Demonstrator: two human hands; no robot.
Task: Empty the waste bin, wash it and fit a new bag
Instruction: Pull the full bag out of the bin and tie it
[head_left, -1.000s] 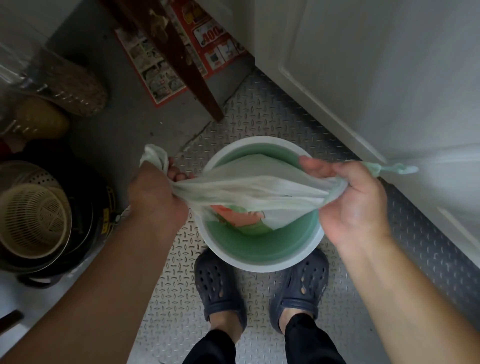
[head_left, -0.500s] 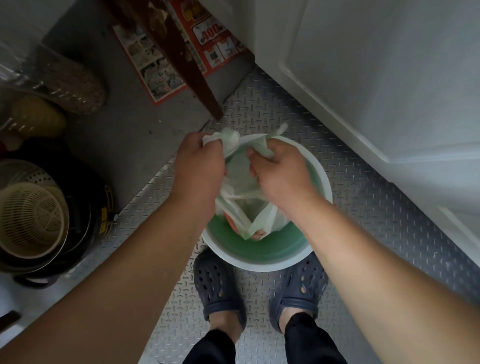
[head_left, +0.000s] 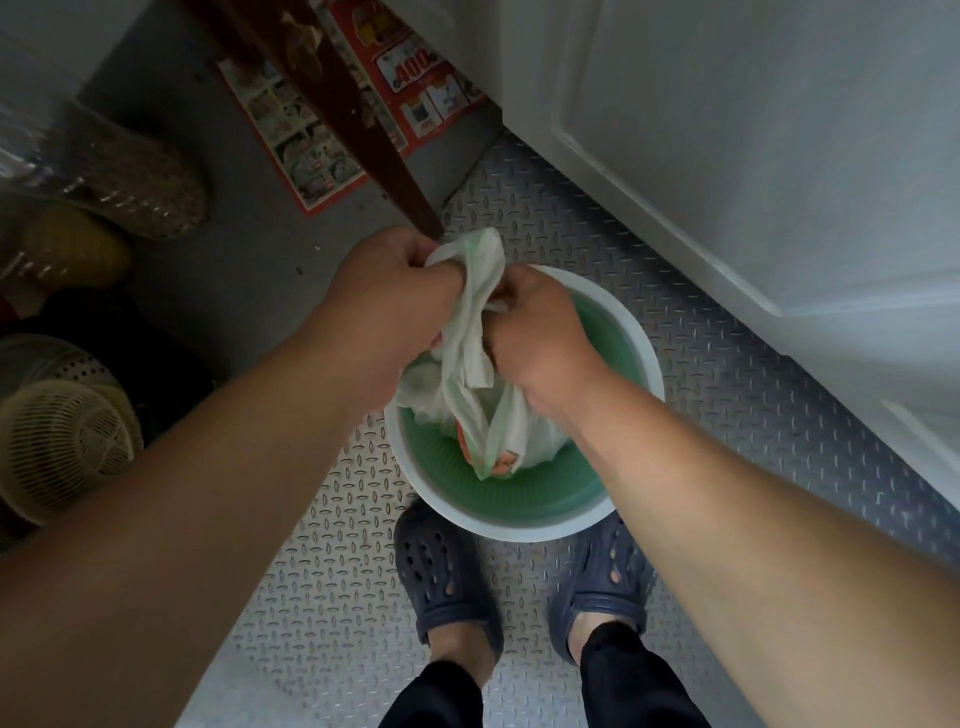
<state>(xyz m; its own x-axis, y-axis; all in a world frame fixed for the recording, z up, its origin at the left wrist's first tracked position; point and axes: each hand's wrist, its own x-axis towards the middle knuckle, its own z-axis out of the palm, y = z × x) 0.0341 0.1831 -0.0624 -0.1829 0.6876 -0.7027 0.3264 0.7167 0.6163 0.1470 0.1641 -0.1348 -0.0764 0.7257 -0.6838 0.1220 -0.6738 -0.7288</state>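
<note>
Both hands, left hand (head_left: 395, 291) and right hand (head_left: 535, 332), pinch the soft, light bag (head_left: 467, 374) by its gathered handles above the bin (head_left: 639, 364).

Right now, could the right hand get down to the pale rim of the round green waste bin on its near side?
Probably yes, once it lets go. The right hand grips the white plastic bag directly above the bin, and nothing lies between it and the near rim.
</note>
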